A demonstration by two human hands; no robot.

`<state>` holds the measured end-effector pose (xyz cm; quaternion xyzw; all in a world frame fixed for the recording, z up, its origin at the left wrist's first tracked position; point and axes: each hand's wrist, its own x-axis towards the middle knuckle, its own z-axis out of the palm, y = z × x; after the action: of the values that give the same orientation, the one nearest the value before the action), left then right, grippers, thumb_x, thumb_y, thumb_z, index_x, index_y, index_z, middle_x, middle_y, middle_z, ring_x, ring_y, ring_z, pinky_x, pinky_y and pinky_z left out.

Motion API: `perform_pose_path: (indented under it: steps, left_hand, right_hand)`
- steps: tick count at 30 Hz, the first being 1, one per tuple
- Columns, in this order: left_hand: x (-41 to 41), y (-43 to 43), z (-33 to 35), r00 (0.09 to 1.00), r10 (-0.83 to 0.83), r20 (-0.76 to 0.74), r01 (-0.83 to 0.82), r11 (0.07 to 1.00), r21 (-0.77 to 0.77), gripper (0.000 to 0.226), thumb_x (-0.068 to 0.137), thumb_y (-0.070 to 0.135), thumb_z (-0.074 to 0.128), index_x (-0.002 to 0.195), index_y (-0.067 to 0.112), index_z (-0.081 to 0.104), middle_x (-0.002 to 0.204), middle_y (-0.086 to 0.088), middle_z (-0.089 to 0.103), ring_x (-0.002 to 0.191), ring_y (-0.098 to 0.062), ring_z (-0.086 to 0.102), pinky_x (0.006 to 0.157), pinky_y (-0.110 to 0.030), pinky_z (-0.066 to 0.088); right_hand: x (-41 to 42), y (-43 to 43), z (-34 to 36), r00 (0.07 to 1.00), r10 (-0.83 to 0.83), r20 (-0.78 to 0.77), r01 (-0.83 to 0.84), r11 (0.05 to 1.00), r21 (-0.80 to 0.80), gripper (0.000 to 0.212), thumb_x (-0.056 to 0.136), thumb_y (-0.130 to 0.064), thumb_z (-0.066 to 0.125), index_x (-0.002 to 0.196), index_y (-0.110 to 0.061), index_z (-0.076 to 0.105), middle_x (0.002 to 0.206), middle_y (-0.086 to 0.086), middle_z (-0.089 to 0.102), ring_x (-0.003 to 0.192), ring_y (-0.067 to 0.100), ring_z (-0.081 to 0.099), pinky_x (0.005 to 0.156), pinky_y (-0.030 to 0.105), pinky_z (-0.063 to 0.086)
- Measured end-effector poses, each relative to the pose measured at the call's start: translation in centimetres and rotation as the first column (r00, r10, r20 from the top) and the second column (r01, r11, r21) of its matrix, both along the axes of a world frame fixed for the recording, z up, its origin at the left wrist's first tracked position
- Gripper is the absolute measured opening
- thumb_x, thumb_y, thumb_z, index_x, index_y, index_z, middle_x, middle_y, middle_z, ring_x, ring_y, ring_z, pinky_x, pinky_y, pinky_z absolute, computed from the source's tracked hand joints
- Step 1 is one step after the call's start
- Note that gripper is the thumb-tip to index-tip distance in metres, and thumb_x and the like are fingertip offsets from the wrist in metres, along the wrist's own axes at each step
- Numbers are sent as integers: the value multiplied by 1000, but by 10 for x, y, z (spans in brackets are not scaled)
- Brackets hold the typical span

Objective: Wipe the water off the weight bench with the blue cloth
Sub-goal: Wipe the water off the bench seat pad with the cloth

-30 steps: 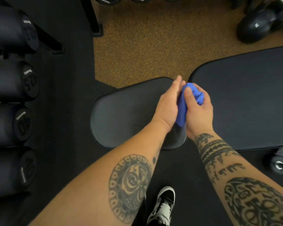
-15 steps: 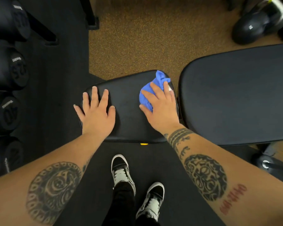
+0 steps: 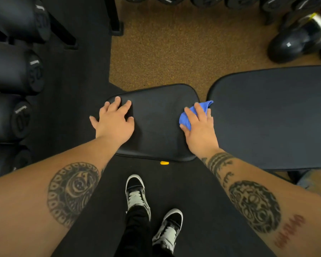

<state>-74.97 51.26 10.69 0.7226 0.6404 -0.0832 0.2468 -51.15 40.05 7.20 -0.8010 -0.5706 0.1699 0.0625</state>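
Observation:
The weight bench has a small black seat pad and a larger black back pad to its right, with a narrow gap between them. My right hand presses the crumpled blue cloth flat onto the right edge of the seat pad; part of the cloth pokes out past my fingers toward the gap. My left hand lies palm down with fingers spread on the left end of the seat pad and holds nothing. No water drops are plain to see on the pads.
A rack of black dumbbells stands at the left. Kettlebells sit on the brown floor at the far right. My two shoes stand on black matting below the seat. A small yellow tab shows under the seat's near edge.
A second ago both hands bunched the cloth together. My left hand has since gone flat onto the seat's left end, and my right hand has slid the cloth to the seat's right edge.

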Motion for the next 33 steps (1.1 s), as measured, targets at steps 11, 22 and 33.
perform_pose_path:
  steps: [11, 22, 33]
  left_hand:
    - [-40, 42, -30, 520, 656, 547, -533, 749, -393, 26, 103, 31, 46, 121, 39, 63, 113, 15, 64, 107, -7, 60, 89, -22, 46]
    - [-38, 51, -35, 79, 864, 497, -579, 446, -682, 64, 84, 78, 36, 107, 33, 75, 110, 6, 76, 110, -18, 67, 106, -48, 44]
    - [-61, 51, -39, -357, 806, 471, -541, 233, -808, 86, 91, 78, 33, 159, 28, 23, 163, -1, 30, 141, -26, 42, 119, -45, 24]
  right_hand:
    - [-147, 30, -7, 970, 243, 11, -239, 940, 242, 50, 86, -27, 64, 134, -17, 57, 143, 7, 53, 143, 45, 29, 120, 50, 19]
    - [-55, 124, 11, 952, -258, -163, 291, 929, 230, 26, 93, -28, 55, 113, -16, 66, 121, 6, 65, 127, 38, 48, 107, 48, 34]
    - [-189, 210, 20, 910, 409, -70, -411, 866, -284, 38, 91, -46, 44, 117, -24, 61, 124, 4, 65, 115, 30, 60, 92, 41, 39]
